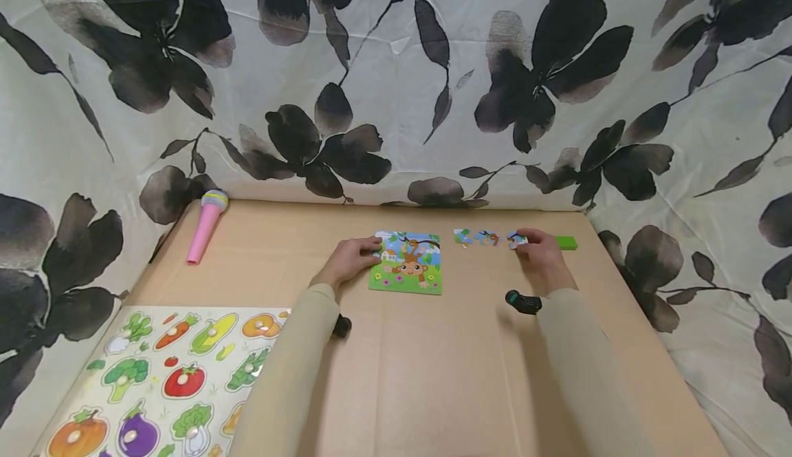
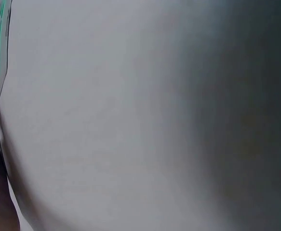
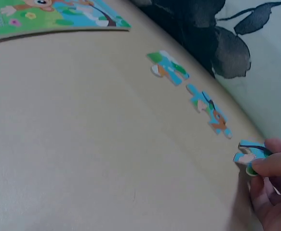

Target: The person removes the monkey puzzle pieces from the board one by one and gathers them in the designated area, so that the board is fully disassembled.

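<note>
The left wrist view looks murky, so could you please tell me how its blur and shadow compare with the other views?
Left wrist: mostly blurred, darkening towards the right edge; head: clearer and brighter, right sleeve casting a soft shadow on the table; right wrist: pieces fairly crisp, a shadow beside the right hand.

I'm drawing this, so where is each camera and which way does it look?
Head: on the person's head, looking forward and down at the monkey picture; both sleeves, left hand and right hand show.
Left wrist: on that wrist, facing mostly blurry pale surface; part of the left hand shows.
Right wrist: on that wrist, facing three puzzle pieces; part of the right hand shows.
Shared by head and right wrist: monkey picture, puzzle pieces, right hand.
</note>
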The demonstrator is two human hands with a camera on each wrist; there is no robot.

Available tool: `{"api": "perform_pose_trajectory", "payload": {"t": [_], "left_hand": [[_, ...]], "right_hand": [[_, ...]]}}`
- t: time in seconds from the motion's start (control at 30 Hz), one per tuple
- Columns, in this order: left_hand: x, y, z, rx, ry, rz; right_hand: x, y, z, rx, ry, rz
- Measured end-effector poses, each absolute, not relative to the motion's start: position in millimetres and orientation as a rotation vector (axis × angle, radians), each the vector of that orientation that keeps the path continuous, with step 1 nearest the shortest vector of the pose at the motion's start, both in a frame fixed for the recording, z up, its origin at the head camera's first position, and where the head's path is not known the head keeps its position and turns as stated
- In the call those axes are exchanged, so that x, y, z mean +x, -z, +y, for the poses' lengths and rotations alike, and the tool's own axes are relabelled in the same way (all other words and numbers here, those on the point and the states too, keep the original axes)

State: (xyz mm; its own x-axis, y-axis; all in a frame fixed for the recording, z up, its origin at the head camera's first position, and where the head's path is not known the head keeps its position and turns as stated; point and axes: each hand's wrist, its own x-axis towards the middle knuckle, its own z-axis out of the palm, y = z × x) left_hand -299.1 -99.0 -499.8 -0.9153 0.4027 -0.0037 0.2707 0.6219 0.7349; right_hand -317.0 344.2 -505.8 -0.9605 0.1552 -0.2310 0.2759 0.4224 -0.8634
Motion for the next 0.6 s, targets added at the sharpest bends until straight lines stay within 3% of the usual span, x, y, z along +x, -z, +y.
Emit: {"api": "perform_pose_trajectory", "payload": {"t": [0.1, 0.2, 0.6], "left_hand": [[-299, 500, -100, 0.543, -1.171, 2.667], [-298, 499, -100, 0.540, -1.165, 2.665], [-300, 501, -100, 0.555, -1.156, 2.679]], "right_hand": [[-289, 467, 320, 0.401, 1.459, 2.637], [-299, 487, 329, 0.423, 1.471, 2.664], [-301, 492, 322, 0.506, 1.383, 2.762]]}}
